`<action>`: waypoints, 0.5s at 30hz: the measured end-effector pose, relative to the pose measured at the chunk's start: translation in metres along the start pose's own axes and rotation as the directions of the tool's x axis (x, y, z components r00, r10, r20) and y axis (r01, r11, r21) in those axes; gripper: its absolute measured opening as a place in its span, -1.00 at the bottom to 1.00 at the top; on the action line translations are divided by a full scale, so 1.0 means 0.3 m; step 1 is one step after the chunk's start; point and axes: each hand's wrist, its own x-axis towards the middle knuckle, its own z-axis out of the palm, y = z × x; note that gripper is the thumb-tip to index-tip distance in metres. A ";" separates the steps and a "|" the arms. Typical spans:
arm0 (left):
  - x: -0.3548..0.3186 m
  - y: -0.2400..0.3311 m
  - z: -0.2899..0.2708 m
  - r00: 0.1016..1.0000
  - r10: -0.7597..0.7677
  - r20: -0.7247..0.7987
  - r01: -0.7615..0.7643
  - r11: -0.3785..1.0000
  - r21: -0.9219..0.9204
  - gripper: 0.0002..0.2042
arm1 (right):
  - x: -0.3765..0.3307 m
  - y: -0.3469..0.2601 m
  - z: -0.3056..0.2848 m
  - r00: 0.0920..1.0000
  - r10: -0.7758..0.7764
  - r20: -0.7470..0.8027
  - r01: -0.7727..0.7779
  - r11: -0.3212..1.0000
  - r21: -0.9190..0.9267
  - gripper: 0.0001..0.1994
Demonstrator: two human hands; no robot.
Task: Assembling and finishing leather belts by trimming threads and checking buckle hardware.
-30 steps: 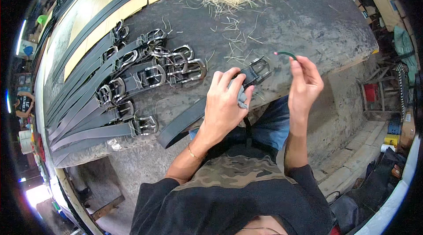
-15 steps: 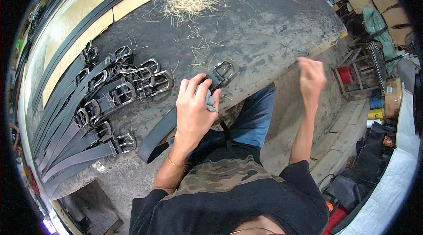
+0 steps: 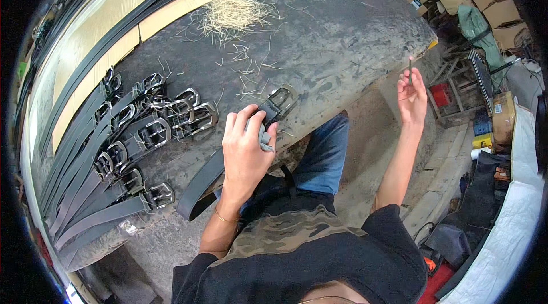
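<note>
My left hand (image 3: 247, 145) is closed on a black leather belt (image 3: 200, 181), just below its metal buckle (image 3: 283, 100), which lies flat on the dark table. A scrap of grey cloth (image 3: 265, 140) shows between the thumb and fingers of that hand. The belt's strap curves back under my wrist and hangs over the near edge. Out to the right, past the table's edge, my right hand (image 3: 412, 98) is raised, pinching a thin dark stick-like tool (image 3: 410, 71) that points upward. What kind of tool it is cannot be made out.
Several black belts with buckles (image 3: 154, 133) lie piled on the left side of the table (image 3: 337, 36). More belts (image 3: 114, 47) stretch over cardboard (image 3: 171, 16) at the far left. A heap of pale thread ends (image 3: 234, 12) sits at the back. A stool (image 3: 451, 90) stands at right.
My right hand has turned so its palm shows, and the thin tool in it is now visible. My left hand stays on the belt; the whole view has shifted slightly.
</note>
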 end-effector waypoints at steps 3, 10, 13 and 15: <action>0.001 0.003 0.001 1.000 -0.005 -0.003 0.005 1.000 0.002 -0.74 | -0.007 0.060 -0.029 0.983 0.057 -0.173 -0.166 0.680 -0.715 -0.78; -0.002 -0.002 -0.002 1.000 0.000 0.004 0.000 1.000 0.000 -0.75 | -0.034 -0.022 -0.018 0.997 0.044 -0.061 -0.062 0.933 -0.354 -0.67; 0.000 0.000 -0.001 1.000 -0.003 0.002 0.003 1.000 0.005 -0.75 | 0.019 -0.067 0.008 0.993 -0.052 -0.102 -0.018 0.811 -0.585 -0.68; -0.001 0.002 -0.002 1.000 -0.009 -0.001 0.009 1.000 0.010 -0.75 | 0.073 -0.120 0.028 0.993 -0.110 0.042 0.085 0.427 -0.900 -0.75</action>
